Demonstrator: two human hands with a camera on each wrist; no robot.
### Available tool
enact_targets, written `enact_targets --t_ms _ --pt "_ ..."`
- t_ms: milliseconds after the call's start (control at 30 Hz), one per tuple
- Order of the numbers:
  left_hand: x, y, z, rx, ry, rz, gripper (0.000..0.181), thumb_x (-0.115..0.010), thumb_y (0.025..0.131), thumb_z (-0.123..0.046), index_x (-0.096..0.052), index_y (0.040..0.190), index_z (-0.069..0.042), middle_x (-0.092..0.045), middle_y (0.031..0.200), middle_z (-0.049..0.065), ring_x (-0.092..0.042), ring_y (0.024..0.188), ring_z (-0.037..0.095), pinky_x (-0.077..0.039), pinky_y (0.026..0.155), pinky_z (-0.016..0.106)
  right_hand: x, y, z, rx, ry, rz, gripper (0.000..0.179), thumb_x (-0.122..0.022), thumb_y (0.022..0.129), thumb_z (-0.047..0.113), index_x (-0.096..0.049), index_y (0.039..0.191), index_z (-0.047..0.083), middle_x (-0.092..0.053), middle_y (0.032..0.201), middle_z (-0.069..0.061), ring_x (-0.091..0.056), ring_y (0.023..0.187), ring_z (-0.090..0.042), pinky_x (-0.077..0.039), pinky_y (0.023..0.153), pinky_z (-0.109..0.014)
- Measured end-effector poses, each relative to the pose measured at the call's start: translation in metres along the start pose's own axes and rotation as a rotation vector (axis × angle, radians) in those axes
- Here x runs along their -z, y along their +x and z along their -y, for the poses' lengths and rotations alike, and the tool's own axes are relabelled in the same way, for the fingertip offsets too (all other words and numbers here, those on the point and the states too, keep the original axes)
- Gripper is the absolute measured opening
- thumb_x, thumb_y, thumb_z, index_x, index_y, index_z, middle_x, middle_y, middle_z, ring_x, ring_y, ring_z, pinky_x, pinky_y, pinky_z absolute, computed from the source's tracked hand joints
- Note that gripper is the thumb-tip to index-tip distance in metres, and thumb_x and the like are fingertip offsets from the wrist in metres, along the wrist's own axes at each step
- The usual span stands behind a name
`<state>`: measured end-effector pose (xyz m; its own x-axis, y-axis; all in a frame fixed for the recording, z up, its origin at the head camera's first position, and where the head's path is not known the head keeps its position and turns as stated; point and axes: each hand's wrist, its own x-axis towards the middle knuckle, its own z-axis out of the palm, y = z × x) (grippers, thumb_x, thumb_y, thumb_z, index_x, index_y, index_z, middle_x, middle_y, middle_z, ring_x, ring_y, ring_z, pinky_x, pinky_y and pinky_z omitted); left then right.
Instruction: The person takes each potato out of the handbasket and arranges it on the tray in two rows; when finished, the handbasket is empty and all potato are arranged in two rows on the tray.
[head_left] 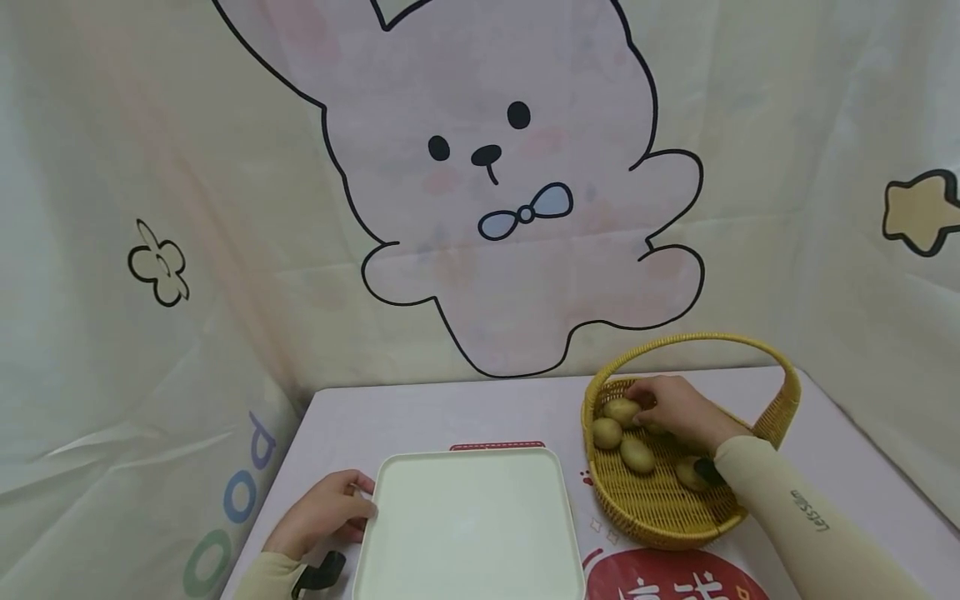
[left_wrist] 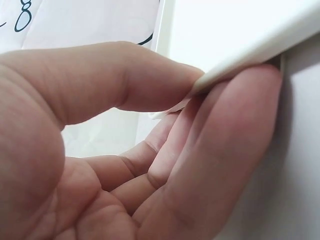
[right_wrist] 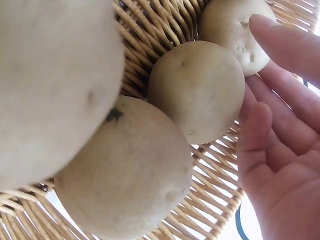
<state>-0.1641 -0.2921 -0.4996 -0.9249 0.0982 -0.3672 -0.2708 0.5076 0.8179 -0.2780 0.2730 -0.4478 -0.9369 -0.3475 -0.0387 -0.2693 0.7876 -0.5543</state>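
In the head view, my left hand (head_left: 324,510) is at the left edge of a white rectangular tray (head_left: 468,525). The left wrist view shows its thumb on the rim (left_wrist: 235,67) and fingers beneath, pinching it. My right hand (head_left: 686,408) reaches into a yellow wicker basket (head_left: 660,525) on the right. Its thumb and fingers are around a potato (right_wrist: 235,35) at the basket's far side, seen in the right wrist view. Other potatoes (right_wrist: 197,92) lie close by in the basket; the hand and forearm partly cover some of them in the head view.
The basket's tall arched handle (head_left: 697,337) rises above the right hand. Both tray and basket stand on a white table (head_left: 405,417) with red printed patches (head_left: 667,575). Behind hangs a cloth backdrop (head_left: 757,167) with a cartoon figure.
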Motion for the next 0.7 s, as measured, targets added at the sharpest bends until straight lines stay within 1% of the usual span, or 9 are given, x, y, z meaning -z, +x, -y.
enact_targets --t_ms 200,300,433,467,700 --pt "-0.001 -0.0005 -0.0009 0.0 0.004 -0.012 0.032 -0.076 0.088 -0.005 -0.064 0.117 0.003 -0.064 0.081 0.011 -0.069 0.07 0.021 -0.063 0.063 0.036 -0.002 0.003 0.0002 -0.005 -0.004 0.001 0.038 -0.085 0.091 0.016 -0.076 0.124 0.001 -0.079 0.118 -0.013 -0.071 0.116 -0.034 -0.057 0.1 -0.057" --pt "-0.0012 -0.0007 -0.0002 0.008 0.004 -0.011 0.032 -0.076 0.087 -0.005 -0.064 0.116 0.003 -0.064 0.081 0.011 -0.069 0.07 0.021 -0.063 0.063 0.036 -0.0051 0.0052 0.0002 -0.006 -0.021 0.001 0.037 -0.087 0.09 0.018 -0.077 0.123 0.003 -0.08 0.115 -0.01 -0.072 0.113 -0.031 -0.058 0.099 -0.055" --pt "-0.0015 -0.0013 -0.0011 0.006 0.01 -0.017 0.033 -0.076 0.086 -0.005 -0.064 0.116 0.003 -0.063 0.081 0.011 -0.068 0.069 0.021 -0.063 0.063 0.035 -0.0062 0.0078 0.0015 -0.011 -0.048 -0.006 0.03 -0.088 0.09 0.018 -0.079 0.117 0.007 -0.079 0.109 -0.005 -0.071 0.106 -0.026 -0.058 0.095 -0.05" --pt "-0.0015 -0.0016 -0.0017 0.006 0.012 -0.021 0.033 -0.076 0.086 -0.005 -0.064 0.115 0.003 -0.063 0.081 0.011 -0.068 0.069 0.021 -0.063 0.063 0.035 -0.006 0.0082 0.0016 -0.008 -0.053 -0.004 0.03 -0.088 0.089 0.018 -0.079 0.116 0.007 -0.079 0.108 -0.006 -0.071 0.106 -0.026 -0.058 0.095 -0.051" --pt "-0.0017 -0.002 -0.0024 -0.007 0.015 -0.028 0.031 -0.076 0.086 -0.004 -0.064 0.114 0.003 -0.064 0.08 0.011 -0.069 0.069 0.021 -0.063 0.063 0.036 -0.0067 0.0091 0.0051 -0.033 -0.04 0.018 0.033 -0.087 0.091 0.019 -0.078 0.12 0.008 -0.08 0.117 -0.009 -0.071 0.117 -0.034 -0.055 0.104 -0.059"
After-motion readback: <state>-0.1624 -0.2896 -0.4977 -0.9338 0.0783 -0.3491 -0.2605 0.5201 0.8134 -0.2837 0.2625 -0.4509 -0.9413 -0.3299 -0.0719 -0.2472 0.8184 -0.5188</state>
